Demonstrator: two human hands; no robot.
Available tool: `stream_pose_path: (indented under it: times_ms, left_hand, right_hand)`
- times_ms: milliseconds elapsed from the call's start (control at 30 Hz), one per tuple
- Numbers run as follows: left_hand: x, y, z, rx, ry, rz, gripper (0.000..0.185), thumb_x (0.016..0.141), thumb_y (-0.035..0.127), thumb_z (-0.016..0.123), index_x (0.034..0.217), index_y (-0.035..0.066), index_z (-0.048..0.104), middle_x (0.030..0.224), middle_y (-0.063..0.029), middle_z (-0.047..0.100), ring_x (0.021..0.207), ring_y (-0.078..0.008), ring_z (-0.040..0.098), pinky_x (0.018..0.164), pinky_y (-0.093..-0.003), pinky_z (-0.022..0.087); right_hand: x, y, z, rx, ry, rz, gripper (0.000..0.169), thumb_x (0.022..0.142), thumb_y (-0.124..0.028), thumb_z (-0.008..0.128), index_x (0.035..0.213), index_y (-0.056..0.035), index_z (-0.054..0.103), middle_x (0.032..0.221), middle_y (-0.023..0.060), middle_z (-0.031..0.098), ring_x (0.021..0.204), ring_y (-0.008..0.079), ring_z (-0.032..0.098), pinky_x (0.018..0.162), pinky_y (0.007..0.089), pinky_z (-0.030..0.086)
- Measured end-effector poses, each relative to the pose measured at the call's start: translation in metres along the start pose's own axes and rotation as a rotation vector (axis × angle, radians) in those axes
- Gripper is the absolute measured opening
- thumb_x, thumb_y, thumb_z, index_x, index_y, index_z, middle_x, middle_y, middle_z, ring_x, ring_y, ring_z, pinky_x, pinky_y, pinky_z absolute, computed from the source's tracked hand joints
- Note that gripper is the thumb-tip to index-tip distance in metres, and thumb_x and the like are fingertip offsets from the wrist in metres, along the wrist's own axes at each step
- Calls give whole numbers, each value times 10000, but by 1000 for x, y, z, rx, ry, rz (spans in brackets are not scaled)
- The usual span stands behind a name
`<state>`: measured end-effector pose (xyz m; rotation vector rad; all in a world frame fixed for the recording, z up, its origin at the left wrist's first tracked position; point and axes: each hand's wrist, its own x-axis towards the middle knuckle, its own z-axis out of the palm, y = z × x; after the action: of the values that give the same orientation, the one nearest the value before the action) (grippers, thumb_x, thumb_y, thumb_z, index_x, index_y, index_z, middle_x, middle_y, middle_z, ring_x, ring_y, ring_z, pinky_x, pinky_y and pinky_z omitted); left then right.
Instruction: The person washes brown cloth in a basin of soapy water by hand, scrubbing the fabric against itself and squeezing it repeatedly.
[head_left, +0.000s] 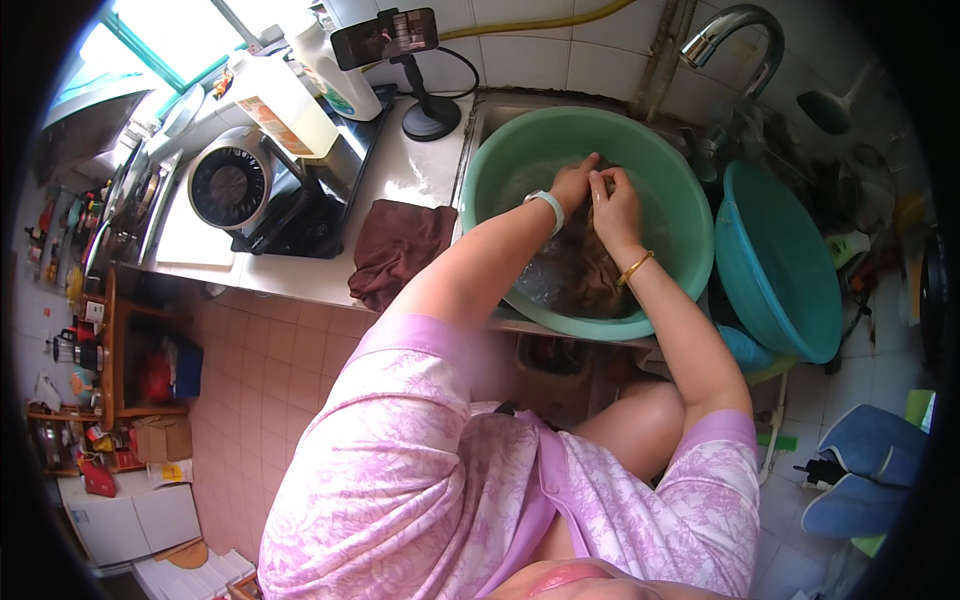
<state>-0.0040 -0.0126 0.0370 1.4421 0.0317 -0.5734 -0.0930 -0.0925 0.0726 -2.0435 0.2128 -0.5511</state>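
Observation:
A large green plastic basin (480, 161) sits in the sink, holding water. Brown wet cloth (592, 277) lies in it, partly under the surface. My left hand (574, 186), with a pale band at the wrist, and my right hand (616, 210), with a gold bracelet, meet over the basin. Both grip a bunched part of the cloth between their fingers, and the fingers partly hide it. On the counter left of the basin rests a crumpled dark maroon cloth (401, 247).
A chrome faucet (750, 37) arches behind the basin at right. A tilted teal basin (780, 262) stands beside it. Left on the counter are a phone (386, 37) on a stand (429, 116), a detergent bottle (341, 71), a plastic jug (281, 105) and a round black-and-silver appliance (229, 180).

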Motion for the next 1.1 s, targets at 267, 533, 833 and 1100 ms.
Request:
stream_pose_path:
  times_ms: [267,533,833,1100]
  left_hand:
    - [15,-32,-25,1283,40,673,331,887,213,576,1149,13,603,976,-209,674,911,-368,653,844,-412,516]
    - [-25,32,-36,1173,126,343,512,911,418,566,1292,75,556,1163,-242,606,1085,-406,591,934,-467,478]
    - [20,-30,-25,1620,-131,661,598,872,413,605,1380,126,474,1378,-221,455,1230,-427,485,994,-537,436]
    - [27,-6,-12,1033,156,73,988,833,685,557,1415,-79,328,1394,-293,458,1292,-435,456,1088,-463,357]
  right_hand:
    - [18,7,8,-514,82,-307,270,944,-330,551,891,-66,578,874,166,653,803,411,626,669,502,504]
    - [60,64,-56,-842,-335,-84,339,921,-344,597,1138,-84,584,959,184,659,918,386,632,761,494,515]
    - [49,94,6,-1030,-303,-167,524,866,-322,647,1330,-125,507,1161,189,596,1125,385,554,888,496,492]
    - [56,110,-4,-564,-282,21,303,871,-210,561,1130,-57,600,1102,233,637,1044,421,589,901,496,470]
